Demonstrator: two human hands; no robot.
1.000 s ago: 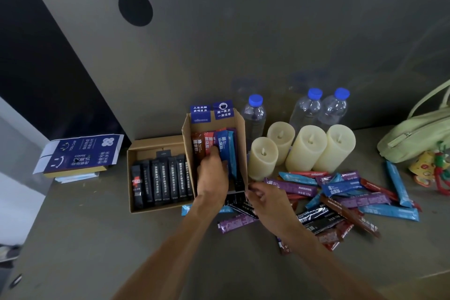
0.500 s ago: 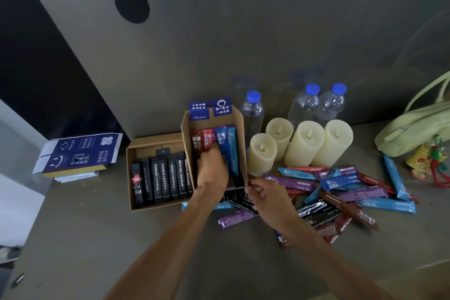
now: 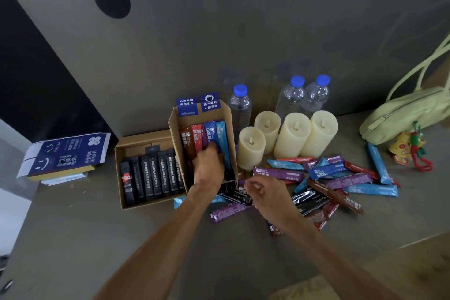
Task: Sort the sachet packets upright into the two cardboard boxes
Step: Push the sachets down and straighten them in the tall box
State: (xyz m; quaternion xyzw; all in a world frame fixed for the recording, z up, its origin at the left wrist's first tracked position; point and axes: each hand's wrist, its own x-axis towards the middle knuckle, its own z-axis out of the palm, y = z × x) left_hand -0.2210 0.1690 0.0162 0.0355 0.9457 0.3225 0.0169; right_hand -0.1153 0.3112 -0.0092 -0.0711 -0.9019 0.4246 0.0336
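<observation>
Left grip [image 3: 210, 165] curled on coloured sachets [image 3: 194, 139] in tall box [image 3: 174, 134]; right grip [image 3: 265, 193] unclear; low box [image 3: 136, 146]: black sachets [image 3: 155, 175]

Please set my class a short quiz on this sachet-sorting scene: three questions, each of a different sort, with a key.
1. True or false: the low box holds a row of black sachets.
2. How many candles stand beside the tall box? A two; B four; C six.
3. Short answer: which hand reaches into the tall box?

Key: 1 true; 2 B; 3 the left hand.
</observation>
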